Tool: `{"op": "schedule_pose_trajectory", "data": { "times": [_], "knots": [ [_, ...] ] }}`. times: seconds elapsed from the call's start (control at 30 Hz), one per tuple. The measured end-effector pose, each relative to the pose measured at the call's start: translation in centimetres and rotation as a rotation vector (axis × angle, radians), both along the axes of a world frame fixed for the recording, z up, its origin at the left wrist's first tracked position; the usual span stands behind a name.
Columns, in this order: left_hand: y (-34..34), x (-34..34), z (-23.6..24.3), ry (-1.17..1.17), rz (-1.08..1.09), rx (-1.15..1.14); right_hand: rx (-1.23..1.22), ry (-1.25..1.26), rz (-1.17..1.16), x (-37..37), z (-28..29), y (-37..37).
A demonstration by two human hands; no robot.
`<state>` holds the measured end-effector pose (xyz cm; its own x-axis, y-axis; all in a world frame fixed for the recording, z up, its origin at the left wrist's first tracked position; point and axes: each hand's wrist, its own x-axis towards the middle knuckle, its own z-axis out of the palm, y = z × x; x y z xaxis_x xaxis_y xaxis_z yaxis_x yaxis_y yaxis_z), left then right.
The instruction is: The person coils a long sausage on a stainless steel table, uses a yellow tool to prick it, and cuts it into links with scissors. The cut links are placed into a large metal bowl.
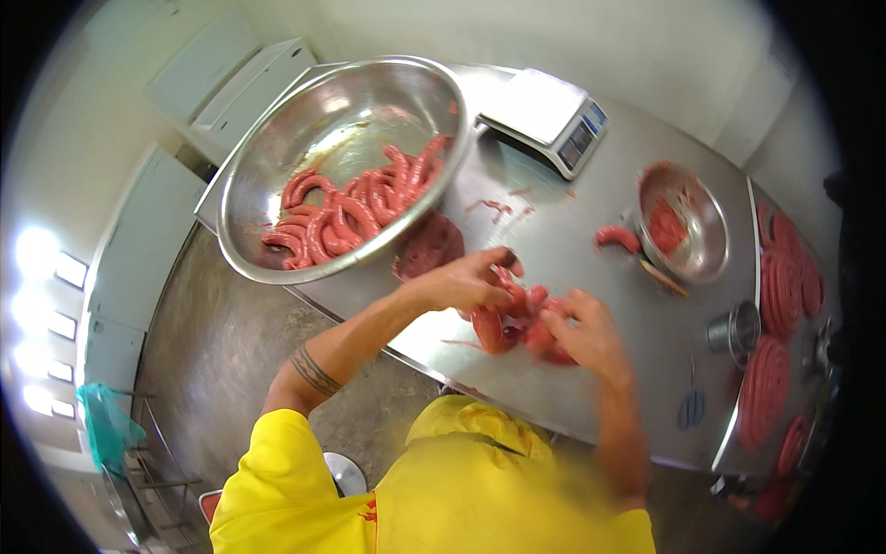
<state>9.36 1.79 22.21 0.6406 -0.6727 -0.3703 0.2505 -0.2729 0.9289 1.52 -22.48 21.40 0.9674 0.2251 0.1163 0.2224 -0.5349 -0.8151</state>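
Note:
Over the near middle of the steel table, my left hand is closed on a bunch of raw, reddish sausages. From the other side, my right hand grips the same bunch, its fingers partly blurred. Some of the links hang below my fingers, and their ends are hidden by the hands. Just beyond my left wrist, a dark red lump of meat lies against a large steel basin. Inside that basin rest many curved raw sausages.
A digital scale stands at the back. To the right are a steel bowl with ground meat, a single sausage, a knife-like tool and a metal cup. Coiled sausages lie beyond the table's right edge.

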Motion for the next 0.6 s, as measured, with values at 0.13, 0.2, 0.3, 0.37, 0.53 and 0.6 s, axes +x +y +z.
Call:
{"op": "schedule_pose_trajectory", "data": {
  "times": [0.13, 0.2, 0.3, 0.37, 0.53, 0.6],
  "knots": [
    [3.9, 1.2, 6.4, -0.078, -0.02, -0.047, -0.052, 0.019, -0.041, 1.8, 7.1, 2.7],
    [6.6, 2.0, 9.9, -0.075, 0.009, -0.079, -0.073, 0.093, -0.035, 3.0, 10.8, 4.0],
    [12.0, 3.8, 14.9, -0.132, 0.092, -0.145, 0.07, 0.043, 0.072, 6.2, 16.2, 7.0],
    [15.9, 5.5, 17.7, -0.173, 0.23, -0.169, 0.17, 0.038, 0.107, 9.1, 19.8, 10.0],
    [24.9, 12.9, 21.2, -0.276, 0.53, -0.148, 0.065, 0.175, 0.22, 19.2, 25.2, 19.4],
    [28.4, 16.1, 21.0, -0.335, 0.563, -0.141, 0.13, 0.13, 0.301, 24.3, 24.8, 22.8]
  ]
}}
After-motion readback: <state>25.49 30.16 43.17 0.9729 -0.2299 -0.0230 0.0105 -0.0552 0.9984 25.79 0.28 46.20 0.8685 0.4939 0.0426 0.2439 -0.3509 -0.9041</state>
